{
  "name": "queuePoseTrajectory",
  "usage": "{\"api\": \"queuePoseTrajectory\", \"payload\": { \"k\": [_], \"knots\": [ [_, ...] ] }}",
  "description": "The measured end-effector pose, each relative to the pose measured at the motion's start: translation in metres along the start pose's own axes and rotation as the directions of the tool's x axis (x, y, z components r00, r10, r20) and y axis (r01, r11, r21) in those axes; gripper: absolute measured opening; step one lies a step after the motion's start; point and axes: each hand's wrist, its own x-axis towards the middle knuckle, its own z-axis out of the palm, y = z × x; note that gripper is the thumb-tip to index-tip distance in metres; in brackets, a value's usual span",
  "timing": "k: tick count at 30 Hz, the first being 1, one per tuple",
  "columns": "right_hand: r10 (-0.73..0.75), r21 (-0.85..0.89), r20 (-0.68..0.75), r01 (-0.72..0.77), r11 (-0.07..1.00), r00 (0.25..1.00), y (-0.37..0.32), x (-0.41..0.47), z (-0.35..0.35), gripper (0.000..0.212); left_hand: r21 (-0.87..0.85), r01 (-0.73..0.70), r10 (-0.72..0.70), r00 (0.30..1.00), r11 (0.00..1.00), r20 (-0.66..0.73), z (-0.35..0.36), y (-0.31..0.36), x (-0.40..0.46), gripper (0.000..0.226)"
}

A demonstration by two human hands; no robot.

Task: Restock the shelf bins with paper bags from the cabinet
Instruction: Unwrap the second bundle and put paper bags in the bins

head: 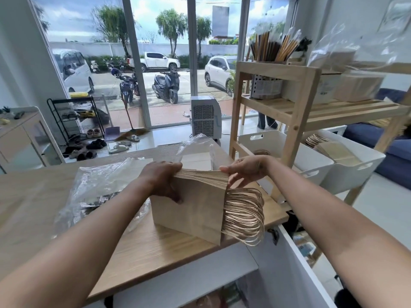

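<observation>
A thick stack of brown paper bags (195,210) stands on edge on the wooden counter (155,247), its twisted paper handles (244,216) fanning out to the right. My left hand (162,181) grips the stack's left top corner and front face. My right hand (246,170) pinches the top edges at the right end. To the right, two white bins (311,161) sit on the wooden shelf's (298,116) lower level. The far right bin (355,172) holds flat brown bags.
Crumpled clear plastic wrap (100,185) lies on the counter to the left, and another open wrapper (195,150) lies behind the stack. The white cabinet door (298,263) stands open below right. Upper shelves carry boxes, utensil holders and plastic-wrapped bags.
</observation>
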Motion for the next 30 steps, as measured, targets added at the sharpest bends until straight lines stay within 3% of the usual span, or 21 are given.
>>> {"api": "queuePoseTrajectory", "payload": {
  "k": [5, 8, 11, 16, 20, 23, 24, 27, 28, 30],
  "knots": [
    [-0.059, -0.066, -0.165, 0.048, 0.997, 0.985, 0.004, -0.017, 0.012, 0.042, 0.008, -0.003, 0.003, 1.0, 1.0, 0.003, -0.001, 0.001, 0.0, 0.079],
    [-0.178, -0.183, -0.359, 0.117, 0.976, 0.916, 0.014, -0.028, 0.029, 0.057, 0.005, 0.009, -0.009, 1.0, 1.0, 0.008, -0.002, 0.001, 0.003, 0.079],
    [-0.214, -0.233, -0.466, 0.115, 0.966, 0.859, 0.034, -0.036, 0.039, 0.087, -0.011, 0.038, -0.038, 0.999, 0.999, -0.015, -0.003, 0.0, 0.006, 0.077],
    [-0.13, -0.055, -0.547, 0.119, 0.991, 0.827, 0.079, -0.038, 0.044, 0.151, -0.123, 0.099, -0.11, 0.991, 0.987, -0.081, 0.0, -0.01, 0.001, 0.068],
    [-0.106, 0.261, -0.493, 0.263, 0.929, 0.863, 0.097, -0.025, 0.049, 0.162, -0.448, 0.166, -0.247, 0.961, 0.878, -0.127, 0.006, -0.034, -0.006, 0.064],
    [-0.098, 0.261, -0.446, 0.234, 0.936, 0.89, 0.086, -0.009, 0.063, 0.151, -0.71, 0.176, -0.345, 0.933, 0.682, -0.099, 0.015, -0.038, -0.014, 0.059],
    [-0.119, 0.304, -0.428, 0.267, 0.915, 0.896, 0.079, -0.004, 0.065, 0.135, -0.778, 0.169, -0.363, 0.928, 0.605, -0.08, 0.018, -0.037, -0.016, 0.063],
    [-0.227, 0.388, -0.425, 0.404, 0.828, 0.876, 0.051, 0.001, 0.069, 0.058, -0.909, 0.135, -0.389, 0.921, 0.394, -0.032, 0.028, -0.03, -0.019, 0.076],
    [-0.248, 0.408, -0.434, 0.435, 0.803, 0.866, 0.043, 0.0, 0.068, 0.047, -0.934, 0.122, -0.393, 0.919, 0.336, -0.022, 0.03, -0.028, -0.02, 0.078],
    [-0.266, 0.414, -0.47, 0.477, 0.775, 0.841, 0.031, -0.001, 0.062, 0.045, -0.963, 0.106, -0.419, 0.908, 0.248, -0.008, 0.035, -0.025, -0.02, 0.081]
  ]
}}
